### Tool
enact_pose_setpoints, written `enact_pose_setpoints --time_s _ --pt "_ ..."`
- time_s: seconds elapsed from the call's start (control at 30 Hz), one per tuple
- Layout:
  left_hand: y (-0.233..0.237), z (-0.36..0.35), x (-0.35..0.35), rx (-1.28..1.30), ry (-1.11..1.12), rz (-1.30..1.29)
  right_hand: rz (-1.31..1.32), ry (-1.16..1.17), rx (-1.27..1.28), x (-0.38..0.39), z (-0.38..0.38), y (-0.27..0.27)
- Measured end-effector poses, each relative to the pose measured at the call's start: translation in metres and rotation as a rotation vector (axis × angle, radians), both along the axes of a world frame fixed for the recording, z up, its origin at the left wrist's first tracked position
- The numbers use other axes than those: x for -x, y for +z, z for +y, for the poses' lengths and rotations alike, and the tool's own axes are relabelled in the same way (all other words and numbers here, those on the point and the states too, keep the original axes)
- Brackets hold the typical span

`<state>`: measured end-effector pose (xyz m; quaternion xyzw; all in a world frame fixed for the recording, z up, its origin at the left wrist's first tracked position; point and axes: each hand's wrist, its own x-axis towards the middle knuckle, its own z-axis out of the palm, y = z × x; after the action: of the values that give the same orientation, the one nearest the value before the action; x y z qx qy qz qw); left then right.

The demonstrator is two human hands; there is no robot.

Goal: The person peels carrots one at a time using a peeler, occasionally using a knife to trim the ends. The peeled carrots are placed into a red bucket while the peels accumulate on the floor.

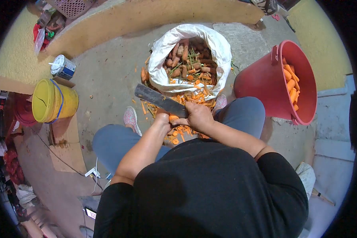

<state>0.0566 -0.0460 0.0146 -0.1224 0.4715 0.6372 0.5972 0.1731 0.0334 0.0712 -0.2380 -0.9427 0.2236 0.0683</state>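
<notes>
My right hand (199,117) is closed round the near end of a large knife with a broad dark blade (159,100), its grip hidden by the fingers. The blade slants out to the left, above my other hand. In my left hand (163,119) is a carrot (173,118), mostly covered by fingers, just under the blade. Ahead of both hands stands an open white sack (158,75) with its rim rolled down, holding unpeeled carrots (185,51) and green stems. Orange peelings and cut slices (175,135) lie on the floor around and below my hands.
A tall red bucket (254,79) at right tilts toward me with peeled carrots (291,85) inside. At left are a yellow bucket (47,101), a paint tin (62,66) and a power strip (93,172) with cords on the floor. A low curved wall (154,18) runs behind.
</notes>
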Motion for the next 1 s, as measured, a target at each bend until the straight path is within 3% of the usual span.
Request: enact_pose_setpoints --time_s 0.17,0.27,0.37,0.5,0.57,0.67,0.7,0.8,0.93,1.0 --pt "0.005 0.002 0.000 0.090 0.066 -0.193 -0.036 -0.005 0.006 0.004 -0.001 -0.013" --pt "-0.015 0.001 -0.003 0.099 0.104 -0.118 0.081 0.046 -0.051 0.006 0.000 0.003" --pt "0.001 0.003 -0.005 0.098 0.053 -0.159 0.052 0.094 0.011 0.008 0.005 0.004" --pt "0.007 0.001 0.004 0.206 -0.247 0.035 0.003 -0.099 0.243 0.007 0.028 0.012" --pt "0.032 0.000 0.006 -0.028 -0.297 0.270 0.010 -0.167 0.455 0.003 0.049 -0.001" --pt "0.001 -0.003 0.017 -0.305 -0.661 0.873 0.089 -0.143 0.847 -0.007 0.058 -0.008" --pt "0.006 -0.003 0.014 -0.282 -0.667 0.929 0.103 -0.144 0.959 -0.009 0.057 -0.008" --pt "0.023 -0.001 0.004 -0.185 -0.742 1.188 0.117 -0.091 0.767 -0.011 0.052 -0.028" --pt "0.020 0.000 0.003 0.028 -0.875 1.158 0.082 -0.011 0.471 -0.007 0.046 -0.016" --pt "0.014 -0.001 0.003 -0.132 -0.811 1.175 0.066 0.030 0.416 -0.005 0.045 -0.010"
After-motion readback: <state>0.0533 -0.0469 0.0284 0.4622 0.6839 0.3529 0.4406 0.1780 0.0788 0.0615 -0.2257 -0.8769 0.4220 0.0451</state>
